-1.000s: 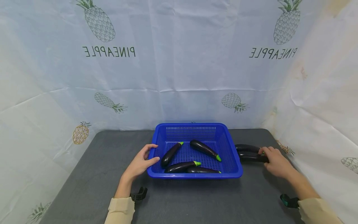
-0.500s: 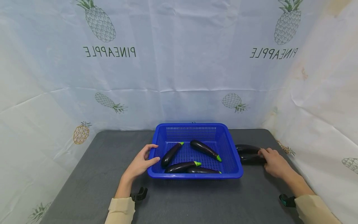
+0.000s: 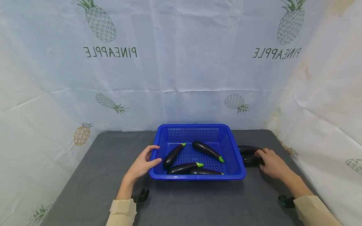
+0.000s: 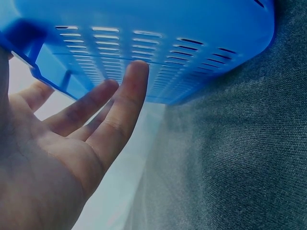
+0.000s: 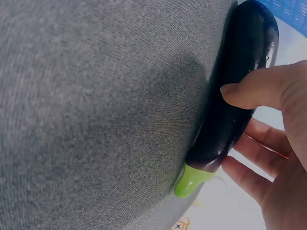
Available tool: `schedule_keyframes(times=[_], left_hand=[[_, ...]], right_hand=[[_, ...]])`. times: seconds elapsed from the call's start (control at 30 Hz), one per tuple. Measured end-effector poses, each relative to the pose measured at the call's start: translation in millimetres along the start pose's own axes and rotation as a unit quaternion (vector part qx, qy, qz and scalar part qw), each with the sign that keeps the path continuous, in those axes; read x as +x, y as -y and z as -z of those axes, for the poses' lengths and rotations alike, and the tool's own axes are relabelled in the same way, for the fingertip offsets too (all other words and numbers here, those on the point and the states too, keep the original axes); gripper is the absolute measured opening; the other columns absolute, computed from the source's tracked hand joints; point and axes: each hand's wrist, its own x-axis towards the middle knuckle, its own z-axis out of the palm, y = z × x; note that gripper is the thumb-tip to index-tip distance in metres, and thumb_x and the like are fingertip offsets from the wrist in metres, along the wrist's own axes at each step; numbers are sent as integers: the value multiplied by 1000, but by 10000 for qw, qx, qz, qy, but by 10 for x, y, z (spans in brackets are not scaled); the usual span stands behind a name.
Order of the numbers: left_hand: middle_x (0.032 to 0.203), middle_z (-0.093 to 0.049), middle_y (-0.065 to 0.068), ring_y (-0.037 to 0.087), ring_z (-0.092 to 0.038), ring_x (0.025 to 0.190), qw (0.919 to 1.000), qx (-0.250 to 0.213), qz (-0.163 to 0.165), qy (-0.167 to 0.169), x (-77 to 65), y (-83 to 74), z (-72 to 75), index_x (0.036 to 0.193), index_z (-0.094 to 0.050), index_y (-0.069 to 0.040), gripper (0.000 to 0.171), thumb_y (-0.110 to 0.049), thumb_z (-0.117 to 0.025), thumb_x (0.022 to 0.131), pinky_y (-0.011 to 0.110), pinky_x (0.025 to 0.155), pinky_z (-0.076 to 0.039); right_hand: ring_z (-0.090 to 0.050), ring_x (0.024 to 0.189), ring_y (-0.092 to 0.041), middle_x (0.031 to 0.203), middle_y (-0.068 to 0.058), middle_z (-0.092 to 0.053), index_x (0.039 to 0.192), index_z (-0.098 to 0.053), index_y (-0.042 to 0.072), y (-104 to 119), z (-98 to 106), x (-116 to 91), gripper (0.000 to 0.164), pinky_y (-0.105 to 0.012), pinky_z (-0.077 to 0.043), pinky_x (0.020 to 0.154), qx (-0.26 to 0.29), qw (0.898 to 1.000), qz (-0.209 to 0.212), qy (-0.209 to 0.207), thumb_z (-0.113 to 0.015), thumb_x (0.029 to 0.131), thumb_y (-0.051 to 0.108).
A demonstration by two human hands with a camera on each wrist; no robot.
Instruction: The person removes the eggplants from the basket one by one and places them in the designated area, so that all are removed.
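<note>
A blue plastic basket [image 3: 196, 177] stands on the table with several dark purple eggplants inside, among them one eggplant [image 3: 173, 155] at the left and another eggplant [image 3: 206, 150] at the back. My left hand [image 3: 144, 162] holds the basket's left rim; in the left wrist view its fingers [image 4: 122, 108] lie below the rim by the slotted outer wall. Right of the basket, my right hand [image 3: 272, 164] grips the nearer of two eggplants [image 3: 251, 160], thumb on the near side and fingers on the far side. Its green stem end shows in the right wrist view.
Behind the gripped one lies a second loose eggplant [image 3: 249, 149], its right end hidden by the hand. The dark grey table [image 3: 181, 204] meets a hanging pineapple-print cloth [image 3: 181, 103] at the back and sides.
My right hand has slid left along the nearer eggplant towards its middle, covering more of it. The left hand and basket have stayed put.
</note>
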Motion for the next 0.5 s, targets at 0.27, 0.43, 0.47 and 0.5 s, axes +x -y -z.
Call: schedule_keyframes(times=[0.27, 0.43, 0.47, 0.5], left_hand=[[154, -38, 22, 44, -48, 136, 10000, -39, -37, 27, 3, -5, 1, 143, -47, -11, 53, -17, -71, 96, 57, 99, -50], [154, -38, 22, 43, -47, 136, 10000, -59, -48, 42, 3, -1, 14, 143, -47, -11, 54, -18, -72, 96, 57, 100, -49], [154, -38, 22, 42, -47, 136, 10000, -68, -50, 51, 4, 0, 14, 143, -47, -11, 54, -18, -72, 96, 57, 100, -49], [154, -38, 22, 42, -48, 136, 9999, -80, -50, 54, 5, 0, 15, 143, -47, -11, 54, -18, -72, 96, 57, 100, -49]], right_hand=[[-56, 103, -47, 112, -21, -58, 116, -63, 4, 22, 47, -2, 38, -58, -50, 76, 48, 10000, -26, -33, -78, 82, 3], [-56, 102, -46, 111, -20, -58, 117, -62, 4, 71, 160, 3, 36, -55, -50, 69, 163, 9999, -24, -19, -77, 84, 4], [-56, 102, -46, 111, -19, -57, 117, -62, 4, 85, 182, 3, 36, -54, -50, 69, 186, 9998, -29, -7, -77, 84, 5], [-56, 102, -45, 110, -19, -57, 117, -62, 4, 100, 205, 5, 36, -54, -50, 69, 199, 9998, -28, -6, -76, 85, 5]])
